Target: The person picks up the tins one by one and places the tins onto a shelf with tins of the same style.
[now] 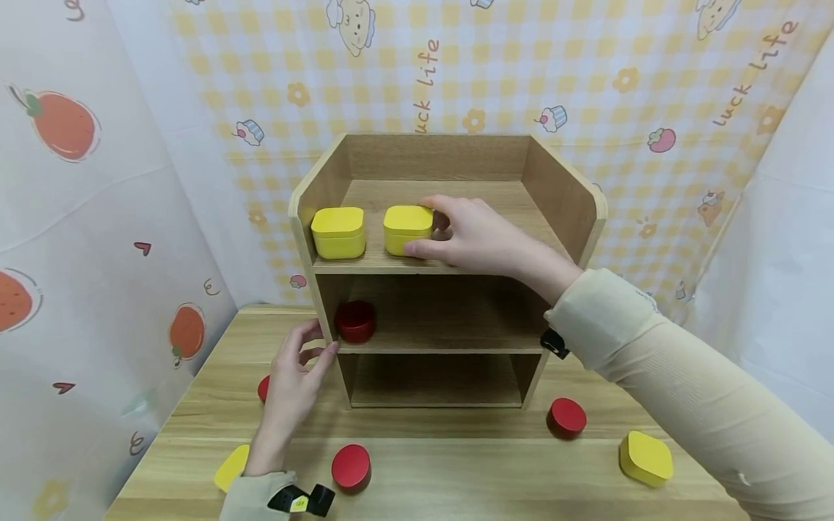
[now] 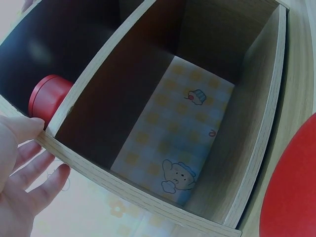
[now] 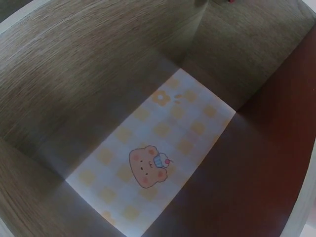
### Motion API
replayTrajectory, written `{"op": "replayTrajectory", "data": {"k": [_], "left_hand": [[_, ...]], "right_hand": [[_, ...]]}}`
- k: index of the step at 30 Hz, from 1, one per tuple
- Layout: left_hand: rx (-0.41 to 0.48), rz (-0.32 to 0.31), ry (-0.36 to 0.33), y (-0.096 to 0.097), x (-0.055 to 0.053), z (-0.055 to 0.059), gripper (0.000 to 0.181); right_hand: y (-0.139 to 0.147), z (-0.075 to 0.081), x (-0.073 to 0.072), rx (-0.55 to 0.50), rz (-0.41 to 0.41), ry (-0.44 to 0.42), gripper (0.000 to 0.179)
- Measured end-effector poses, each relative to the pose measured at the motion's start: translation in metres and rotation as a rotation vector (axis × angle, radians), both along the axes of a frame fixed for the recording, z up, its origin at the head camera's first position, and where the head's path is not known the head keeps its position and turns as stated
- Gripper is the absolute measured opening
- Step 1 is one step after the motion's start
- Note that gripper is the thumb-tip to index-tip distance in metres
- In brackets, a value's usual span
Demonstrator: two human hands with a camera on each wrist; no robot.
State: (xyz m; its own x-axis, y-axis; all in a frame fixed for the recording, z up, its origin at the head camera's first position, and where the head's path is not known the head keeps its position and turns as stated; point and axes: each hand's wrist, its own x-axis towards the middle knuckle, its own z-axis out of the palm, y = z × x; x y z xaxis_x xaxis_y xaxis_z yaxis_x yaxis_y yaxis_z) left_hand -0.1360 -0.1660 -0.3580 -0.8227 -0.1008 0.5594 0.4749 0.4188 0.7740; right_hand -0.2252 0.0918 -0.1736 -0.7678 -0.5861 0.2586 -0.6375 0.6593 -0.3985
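A wooden shelf unit (image 1: 430, 349) with three levels stands on the table. On its top level, my right hand (image 1: 478, 235) grips a yellow rounded box (image 1: 407, 230), thumb at the front and a finger behind. Another yellow box (image 1: 338, 233) sits to its left, against the side panel. My left hand (image 1: 296, 376) holds the front edge of the unit's left side panel, the thumb (image 2: 27, 127) at the edge and the fingers outside. Close to that thumb, a red round box (image 2: 49, 98) stands on the middle level. The right wrist view shows the unit's interior but not the hand.
On the table (image 1: 469, 477) lie red round boxes, one front left (image 1: 352, 467) and one at right (image 1: 567, 417). A yellow box (image 1: 646, 458) lies far right. Another yellow box (image 1: 231, 469) and a red one (image 1: 263, 388) are partly behind my left arm. Patterned cloth (image 1: 456, 72) hangs behind.
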Motion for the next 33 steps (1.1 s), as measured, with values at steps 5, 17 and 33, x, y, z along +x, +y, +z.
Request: {"op": "replayTrajectory", "data": {"k": [5, 17, 33], "left_hand": [[0.0, -0.003, 0.007, 0.0, 0.0, -0.001, 0.041], [0.003, -0.006, 0.015, 0.0, 0.001, 0.0, 0.04], [-0.011, -0.005, 0.024, 0.0, 0.001, 0.001, 0.041]], "right_hand": [[-0.002, 0.0, 0.0, 0.008, 0.003, 0.007, 0.06], [0.002, 0.002, 0.006, 0.054, 0.004, 0.034, 0.087], [0.02, 0.021, 0.042, 0.058, 0.036, 0.159, 0.07]]}}
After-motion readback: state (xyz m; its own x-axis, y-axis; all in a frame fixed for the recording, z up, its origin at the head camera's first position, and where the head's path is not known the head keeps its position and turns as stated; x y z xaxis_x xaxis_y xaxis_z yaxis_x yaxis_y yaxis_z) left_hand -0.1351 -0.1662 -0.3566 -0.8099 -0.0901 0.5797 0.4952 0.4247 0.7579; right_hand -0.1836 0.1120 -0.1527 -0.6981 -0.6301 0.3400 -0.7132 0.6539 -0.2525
